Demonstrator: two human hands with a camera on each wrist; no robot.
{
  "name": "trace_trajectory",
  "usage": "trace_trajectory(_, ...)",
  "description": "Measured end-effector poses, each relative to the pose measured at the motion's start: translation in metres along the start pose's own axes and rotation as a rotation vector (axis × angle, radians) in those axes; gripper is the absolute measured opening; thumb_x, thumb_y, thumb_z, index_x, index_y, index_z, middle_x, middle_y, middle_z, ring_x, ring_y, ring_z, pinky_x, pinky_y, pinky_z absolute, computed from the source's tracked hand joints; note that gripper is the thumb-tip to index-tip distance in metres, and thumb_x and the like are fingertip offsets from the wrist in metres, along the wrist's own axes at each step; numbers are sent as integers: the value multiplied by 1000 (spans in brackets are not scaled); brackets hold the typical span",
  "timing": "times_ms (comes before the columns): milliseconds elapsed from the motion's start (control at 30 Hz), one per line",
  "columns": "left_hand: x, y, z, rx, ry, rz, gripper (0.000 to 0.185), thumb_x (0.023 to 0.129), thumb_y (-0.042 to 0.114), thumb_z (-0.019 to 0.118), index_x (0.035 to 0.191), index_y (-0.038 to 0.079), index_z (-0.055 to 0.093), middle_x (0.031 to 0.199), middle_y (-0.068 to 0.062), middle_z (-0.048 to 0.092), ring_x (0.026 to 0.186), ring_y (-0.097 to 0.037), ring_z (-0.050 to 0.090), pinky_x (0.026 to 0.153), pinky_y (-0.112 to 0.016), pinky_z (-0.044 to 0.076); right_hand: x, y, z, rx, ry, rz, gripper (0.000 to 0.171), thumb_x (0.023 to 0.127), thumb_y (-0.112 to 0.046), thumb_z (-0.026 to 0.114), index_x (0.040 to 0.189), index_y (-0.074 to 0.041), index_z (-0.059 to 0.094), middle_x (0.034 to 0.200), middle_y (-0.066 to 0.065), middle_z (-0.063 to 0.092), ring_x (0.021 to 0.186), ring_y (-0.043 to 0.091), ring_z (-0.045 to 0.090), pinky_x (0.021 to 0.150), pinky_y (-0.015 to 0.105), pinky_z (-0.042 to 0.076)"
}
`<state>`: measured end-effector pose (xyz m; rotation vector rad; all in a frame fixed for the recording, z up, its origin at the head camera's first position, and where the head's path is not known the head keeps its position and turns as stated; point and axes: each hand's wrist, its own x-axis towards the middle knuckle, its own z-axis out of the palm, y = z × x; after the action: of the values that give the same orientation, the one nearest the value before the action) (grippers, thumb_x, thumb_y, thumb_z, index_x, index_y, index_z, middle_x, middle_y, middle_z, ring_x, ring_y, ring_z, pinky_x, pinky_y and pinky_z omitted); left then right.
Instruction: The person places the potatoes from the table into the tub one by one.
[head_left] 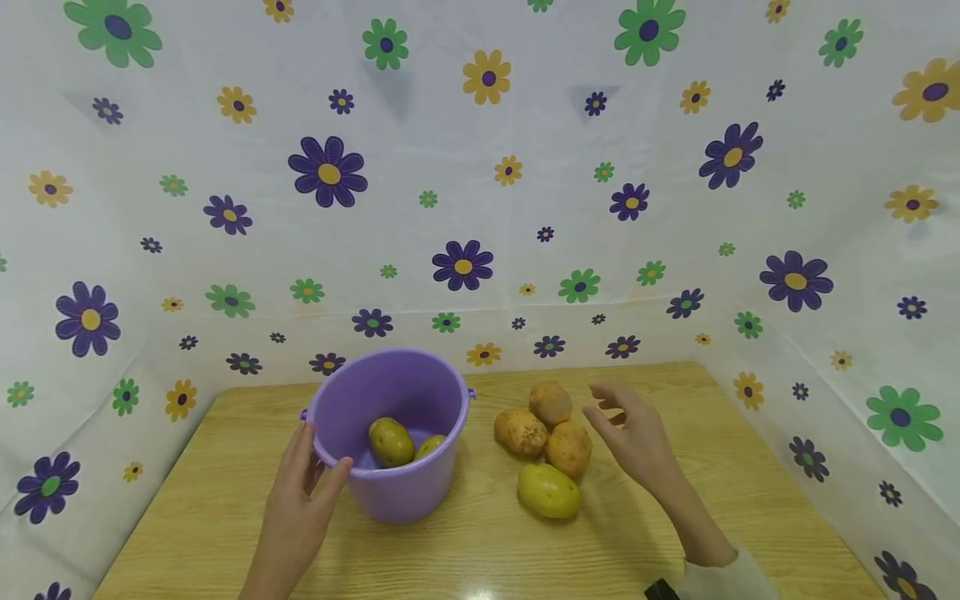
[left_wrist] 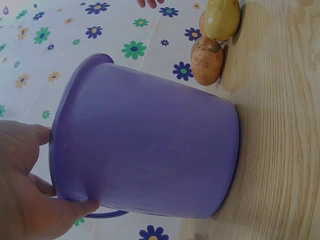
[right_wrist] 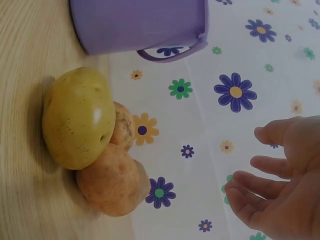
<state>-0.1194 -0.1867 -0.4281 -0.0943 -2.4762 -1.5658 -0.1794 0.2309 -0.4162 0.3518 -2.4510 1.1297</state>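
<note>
A purple bucket [head_left: 405,492] stands upright on the table, two greenish-yellow potatoes [head_left: 391,442] visible inside. My left hand [head_left: 296,492] holds its rim at the near left, thumb at the front edge and fingers along the left side; the left wrist view shows the thumb and fingers spread on the rim [left_wrist: 55,115]. To the right of the bucket lie three brown potatoes [head_left: 568,450], clustered together, with a smooth yellow-green potato [head_left: 550,492] in front. Just right of this cluster hovers my right hand [head_left: 636,433], fingers loosely bent and holding nothing.
The wooden table [head_left: 465,558] ends at a white curtain [head_left: 420,233] printed with flowers, which rises behind it and along both sides. The bucket's purple handle [right_wrist: 155,58] hangs down on its far side in the right wrist view.
</note>
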Motion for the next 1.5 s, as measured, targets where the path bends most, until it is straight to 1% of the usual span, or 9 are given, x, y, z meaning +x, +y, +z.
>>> trace_trajectory(167,-1,-1,-1,12,-5,-12,86,106,36,61,165,4,8,171,-18,2,152,-42,26,118,-27,31,-6,5,-1,-13,-5,16,32,98,-7,71,126,7,66,121,21,70,102,33,68,80,50,64)
trace_trajectory(400,0,-1,-1,3,-11,-17,87,105,36,62,166,5,7,172,-17,1,152,-41,25,119,-33,30,-14,14,1,-39,-26,66,32,100,-11,70,126,6,66,121,20,70,103,32,68,81,40,64)
trace_trajectory(667,0,-1,-2,8,-22,-30,88,106,38,61,166,5,6,172,-17,-1,153,-40,23,119,-37,30,-26,24,10,-30,-51,119,32,101,-14,69,126,6,66,120,19,71,103,32,68,83,51,63)
trace_trajectory(800,0,-1,-1,6,-15,-17,87,106,36,61,165,4,7,172,-18,1,152,-41,24,118,-35,30,-31,28,14,-33,-68,147,32,101,-12,69,126,6,66,121,20,70,103,31,67,83,48,63)
trace_trajectory(933,1,-1,0,7,-5,-3,85,106,34,61,165,3,9,171,-18,3,152,-41,24,117,-27,30,-37,32,17,-38,-85,169,31,100,-11,70,125,8,67,119,21,70,101,31,67,81,42,64)
trace_trajectory(1033,1,-1,1,1,2,9,84,106,32,62,165,1,10,171,-19,4,152,-41,24,116,-20,29,-41,36,20,-46,-101,186,32,99,-9,71,124,9,67,119,21,71,100,31,67,79,39,64)
trace_trajectory(1133,1,-1,1,-9,2,12,84,106,32,62,164,1,10,171,-19,4,152,-41,23,115,-16,29,-43,41,23,-49,-121,208,32,98,-9,72,125,9,67,119,21,71,101,30,67,79,36,63)
trace_trajectory(1300,1,-1,0,-15,0,5,83,106,30,62,165,2,10,171,-18,4,153,-40,22,115,-15,28,-46,48,28,-49,-146,243,34,98,-13,72,124,8,67,119,21,70,100,29,68,78,33,63)
trace_trajectory(1500,1,0,0,-7,2,4,84,106,33,62,165,2,10,171,-18,4,153,-40,23,115,-15,28,-49,49,31,-34,-166,259,35,98,-15,73,123,9,68,119,22,70,100,31,68,75,36,65)
